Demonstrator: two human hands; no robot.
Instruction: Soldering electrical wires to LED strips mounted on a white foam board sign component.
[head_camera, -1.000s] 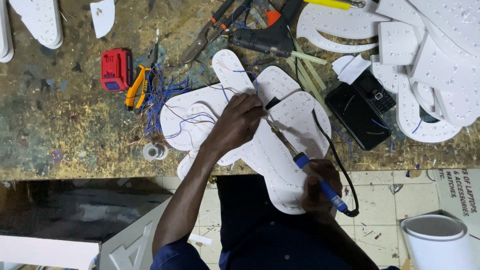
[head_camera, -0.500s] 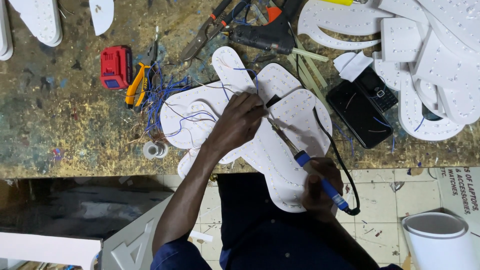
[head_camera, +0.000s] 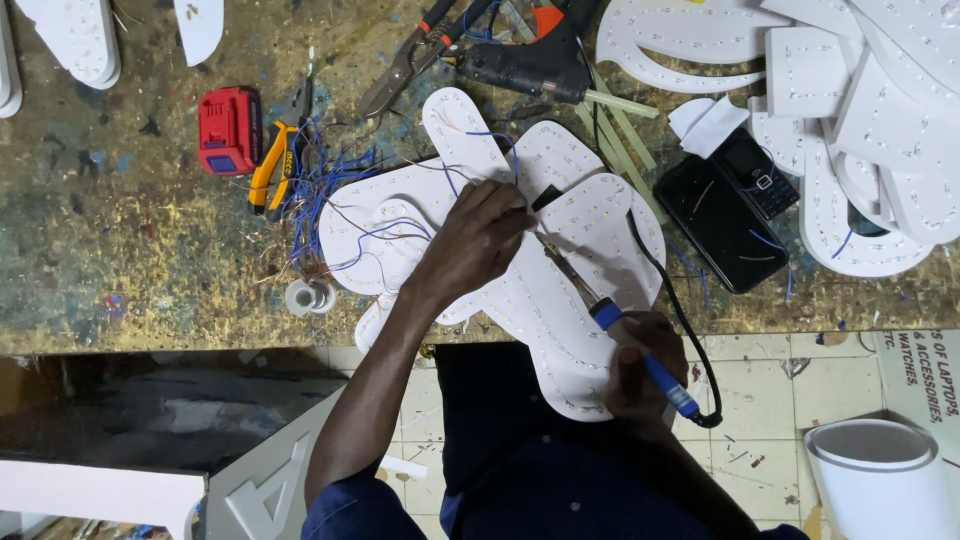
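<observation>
While pressing the white panel (head_camera: 560, 300), left hand (head_camera: 478, 240); right hand (head_camera: 640, 365) clenched around soldering iron (head_camera: 610, 320).

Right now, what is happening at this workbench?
A person is soldering. The right hand holds a blue-handled soldering iron with its tip on white letter-shaped panels dotted with small lights. The left hand presses down on the panels and blue wires. Pliers and a glue gun lie nearby.
</observation>
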